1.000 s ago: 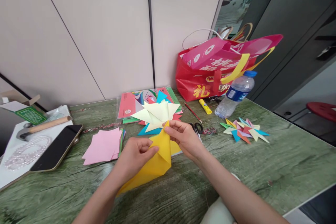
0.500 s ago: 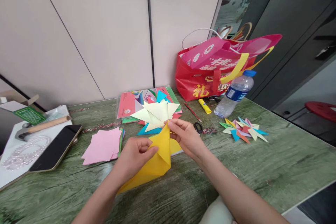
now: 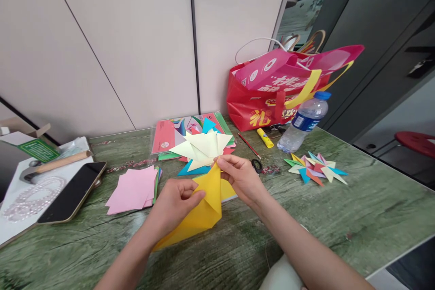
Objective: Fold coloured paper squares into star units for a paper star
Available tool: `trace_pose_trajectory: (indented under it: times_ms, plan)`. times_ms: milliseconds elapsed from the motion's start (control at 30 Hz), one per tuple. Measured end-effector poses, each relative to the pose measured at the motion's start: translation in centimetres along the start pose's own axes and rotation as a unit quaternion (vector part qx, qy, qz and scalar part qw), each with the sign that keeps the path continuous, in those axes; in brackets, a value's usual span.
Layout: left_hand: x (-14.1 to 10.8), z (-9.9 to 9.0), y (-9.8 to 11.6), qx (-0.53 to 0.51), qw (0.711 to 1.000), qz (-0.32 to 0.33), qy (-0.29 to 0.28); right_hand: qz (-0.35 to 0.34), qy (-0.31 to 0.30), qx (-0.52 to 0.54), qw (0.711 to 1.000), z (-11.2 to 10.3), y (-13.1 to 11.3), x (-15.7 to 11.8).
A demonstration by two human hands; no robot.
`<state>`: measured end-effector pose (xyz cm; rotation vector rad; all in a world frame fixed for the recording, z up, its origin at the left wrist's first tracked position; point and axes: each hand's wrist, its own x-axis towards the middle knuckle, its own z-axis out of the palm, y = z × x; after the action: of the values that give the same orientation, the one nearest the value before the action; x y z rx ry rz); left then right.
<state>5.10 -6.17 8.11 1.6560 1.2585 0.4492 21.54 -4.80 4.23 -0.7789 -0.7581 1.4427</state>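
Note:
A yellow sheet of paper (image 3: 200, 212), partly folded, is held between both hands above the table. My left hand (image 3: 175, 204) pinches it at its left side, thumb on top. The fingertips of my right hand (image 3: 239, 176) grip its upper corner. Just behind the hands sit cream folded pieces (image 3: 204, 145) over blue and red ones. More yellow paper (image 3: 227, 190) lies flat beneath the right hand. To the left is a stack of pink square sheets (image 3: 132, 189) with green and other colours under it.
A red bag (image 3: 253, 104), a bottle (image 3: 303, 122), a glue stick (image 3: 265, 137) and a pencil (image 3: 249, 146) stand or lie behind. At right is a multicoloured paper star (image 3: 316, 167); at left, a phone (image 3: 73, 194) and a hammer (image 3: 56, 163).

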Motion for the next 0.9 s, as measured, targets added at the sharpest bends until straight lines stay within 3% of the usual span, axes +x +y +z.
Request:
trace_pose_trajectory:
  times_ms: [300, 533, 900]
  plan:
    - [-0.20, 0.07, 0.25, -0.002, 1.000, 0.002, 0.008, 0.008, 0.028, 0.019, 0.999, 0.00, -0.18, 0.09]
    - [-0.37, 0.03, 0.52, -0.012, 1.000, -0.009, 0.002, 0.007, -0.015, 0.016, 1.000, -0.07, -0.50, 0.00]
    - [-0.25, 0.04, 0.31, -0.008, 1.000, 0.001, -0.001, 0.010, 0.008, 0.026, 1.000, 0.02, -0.51, 0.03]
